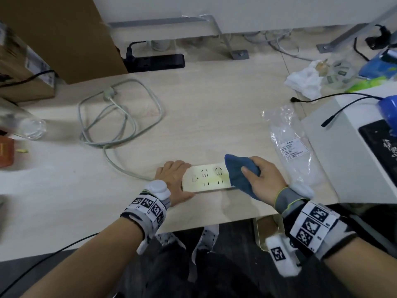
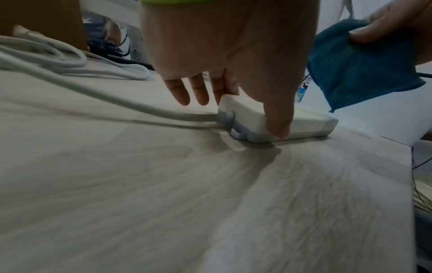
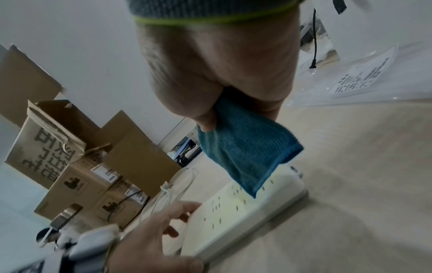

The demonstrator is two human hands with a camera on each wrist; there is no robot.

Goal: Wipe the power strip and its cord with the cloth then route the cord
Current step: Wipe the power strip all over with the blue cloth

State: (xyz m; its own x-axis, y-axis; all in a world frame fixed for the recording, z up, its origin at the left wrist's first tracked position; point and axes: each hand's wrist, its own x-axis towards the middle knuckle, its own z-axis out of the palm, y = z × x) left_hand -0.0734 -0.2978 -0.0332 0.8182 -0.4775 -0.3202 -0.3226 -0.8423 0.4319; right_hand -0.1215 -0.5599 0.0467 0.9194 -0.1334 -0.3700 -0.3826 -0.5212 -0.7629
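Note:
A white power strip (image 1: 206,177) lies flat near the table's front edge, its top yellowed. My left hand (image 1: 174,181) grips its cord end (image 2: 245,114), thumb on the near side and fingers on the far side. My right hand (image 1: 263,179) pinches a folded blue cloth (image 1: 238,173) whose lower edge (image 3: 252,188) rests on the strip's right half (image 3: 268,195). The pale grey cord (image 1: 120,160) leaves the strip's left end (image 2: 224,118) and runs back into loose coils (image 1: 116,117) with the plug (image 1: 109,93) on top.
A black power strip (image 1: 154,62) lies at the back. Cardboard boxes (image 1: 53,35) stand at the back left, a clear glass (image 1: 28,127) at the left. A plastic bag (image 1: 290,145) lies to the right, beside a white box (image 1: 348,151). Crumpled tissue (image 1: 305,80) sits far right.

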